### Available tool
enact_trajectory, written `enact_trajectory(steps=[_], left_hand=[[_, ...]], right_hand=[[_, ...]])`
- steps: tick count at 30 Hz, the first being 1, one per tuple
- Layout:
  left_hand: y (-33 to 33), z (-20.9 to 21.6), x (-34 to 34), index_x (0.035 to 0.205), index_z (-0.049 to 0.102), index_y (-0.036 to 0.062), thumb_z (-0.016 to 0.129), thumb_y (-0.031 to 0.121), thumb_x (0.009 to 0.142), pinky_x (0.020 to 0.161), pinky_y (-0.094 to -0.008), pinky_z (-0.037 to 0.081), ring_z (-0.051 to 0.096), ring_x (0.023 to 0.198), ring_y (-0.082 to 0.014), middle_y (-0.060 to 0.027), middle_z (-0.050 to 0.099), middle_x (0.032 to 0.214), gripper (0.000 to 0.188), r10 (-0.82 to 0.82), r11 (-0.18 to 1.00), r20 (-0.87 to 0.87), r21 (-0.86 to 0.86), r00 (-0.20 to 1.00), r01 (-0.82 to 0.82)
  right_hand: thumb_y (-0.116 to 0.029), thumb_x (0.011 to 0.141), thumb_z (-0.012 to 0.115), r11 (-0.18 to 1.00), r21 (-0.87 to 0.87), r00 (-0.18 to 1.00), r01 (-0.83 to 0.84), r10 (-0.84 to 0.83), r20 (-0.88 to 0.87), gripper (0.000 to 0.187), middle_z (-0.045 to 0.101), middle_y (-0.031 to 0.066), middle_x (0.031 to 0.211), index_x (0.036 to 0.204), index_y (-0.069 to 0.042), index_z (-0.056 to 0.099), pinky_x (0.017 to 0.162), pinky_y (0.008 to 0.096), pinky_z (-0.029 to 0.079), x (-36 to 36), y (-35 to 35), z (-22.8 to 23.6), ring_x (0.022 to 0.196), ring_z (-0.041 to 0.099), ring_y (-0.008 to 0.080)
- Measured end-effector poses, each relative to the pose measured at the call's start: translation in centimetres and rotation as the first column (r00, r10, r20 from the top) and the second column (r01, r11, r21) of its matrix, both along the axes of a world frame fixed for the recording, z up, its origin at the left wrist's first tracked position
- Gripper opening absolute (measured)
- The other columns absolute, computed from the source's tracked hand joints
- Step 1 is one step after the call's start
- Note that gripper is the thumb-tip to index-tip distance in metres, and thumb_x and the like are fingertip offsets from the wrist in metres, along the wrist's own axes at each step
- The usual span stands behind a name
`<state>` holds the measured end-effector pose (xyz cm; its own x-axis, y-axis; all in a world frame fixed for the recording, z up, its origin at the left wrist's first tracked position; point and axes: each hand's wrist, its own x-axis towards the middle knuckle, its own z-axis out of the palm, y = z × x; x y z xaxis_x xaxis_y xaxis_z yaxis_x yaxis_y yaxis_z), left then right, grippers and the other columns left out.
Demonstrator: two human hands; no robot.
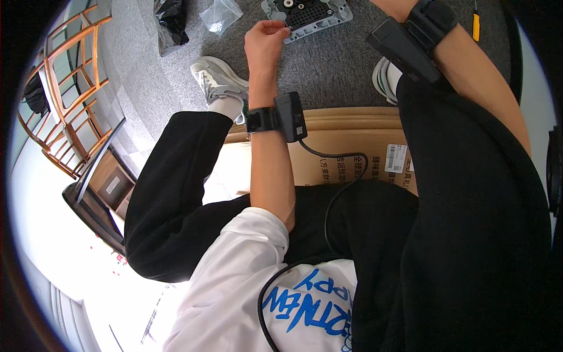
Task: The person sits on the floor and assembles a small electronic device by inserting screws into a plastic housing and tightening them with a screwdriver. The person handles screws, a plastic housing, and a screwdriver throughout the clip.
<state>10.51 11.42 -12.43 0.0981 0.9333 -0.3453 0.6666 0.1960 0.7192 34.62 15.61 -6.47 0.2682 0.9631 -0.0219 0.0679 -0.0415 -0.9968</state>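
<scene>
At the top centre lies a grey metal housing [319, 24] with a black, perforated middle and round fittings; its upper part is cut off by the picture's edge. My left hand [264, 47] is closed at its near left corner, thumb and fingers pinched on the rim. At the upper right, only the wrist side of my right hand [394, 7] shows. Its fingers lie beyond the edge, so what they touch is hidden. Each wrist wears a black strapped device [289, 117], and a cable runs from the left one.
A cardboard box [346, 161] lies beneath my legs. On the grey carpet are a clear plastic bag [221, 16], a black bag [171, 22] and a yellow-handled screwdriver [475, 26]. Wooden chairs [70, 88] stand at the left. My shoes [217, 79] flank the work spot.
</scene>
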Motion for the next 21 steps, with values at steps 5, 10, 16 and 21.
enact_trajectory(steps=[5, 10, 16, 21], left_hand=[[-0.1, -0.2, 0.2, 0.099, 0.078, 0.0043, 0.082, 0.016, 0.079, 0.082, -0.0325, 0.057, 0.075, 0.088, -0.0207, -0.0102, 0.078, 0.093, 0.023, -0.01, 1.0, -0.073, 0.015, 0.997, 0.011], [-0.3, 0.2, 0.6, 0.099, 0.078, 0.0049, 0.082, 0.017, 0.079, 0.082, -0.0332, 0.057, 0.075, 0.089, -0.0219, -0.0108, 0.078, 0.094, 0.024, -0.009, 0.999, -0.125, 0.038, 0.992, 0.013], [-0.1, 0.5, 0.2, 0.101, 0.079, 0.0046, 0.081, 0.018, 0.08, 0.081, -0.0332, 0.057, 0.075, 0.087, -0.0216, -0.012, 0.078, 0.095, 0.025, -0.03, 0.999, -0.112, -0.024, 0.993, 0.027], [1.9, 0.4, -2.5, 0.102, 0.079, 0.0044, 0.078, 0.018, 0.082, 0.08, -0.0323, 0.056, 0.074, 0.086, -0.021, -0.0121, 0.078, 0.095, 0.025, 0.055, 0.998, -0.015, 0.004, 0.998, -0.055]], right_hand=[[-0.021, 0.092, 0.062, 1.0, -0.001, 1.0, -0.004, 0.004, -0.001, 0.031, 0.071, 0.0102, 0.07, 0.081, 0.004, 0.074, 0.061, 0.0312, 0.053, 0.0, -0.1, 0.1, 0.063, 0.067, 0.0166], [-0.021, 0.093, 0.062, 1.0, 0.01, 1.0, -0.007, 0.007, 0.008, 0.03, 0.072, 0.0106, 0.071, 0.082, 0.004, 0.074, 0.061, 0.031, 0.053, -0.1, -0.2, 0.2, 0.063, 0.067, 0.0166], [-0.02, 0.092, 0.062, 1.0, 0.008, 0.999, -0.02, 0.02, -0.032, 0.03, 0.072, 0.0108, 0.072, 0.082, 0.005, 0.074, 0.061, 0.0304, 0.053, 0.2, -0.2, -0.1, 0.064, 0.067, 0.0163], [-0.019, 0.093, 0.061, 0.999, 0.032, 0.999, -0.018, 0.019, -0.041, 0.03, 0.072, 0.0102, 0.072, 0.082, 0.005, 0.074, 0.061, 0.03, 0.052, 0.5, -0.1, -0.4, 0.064, 0.067, 0.0159]])
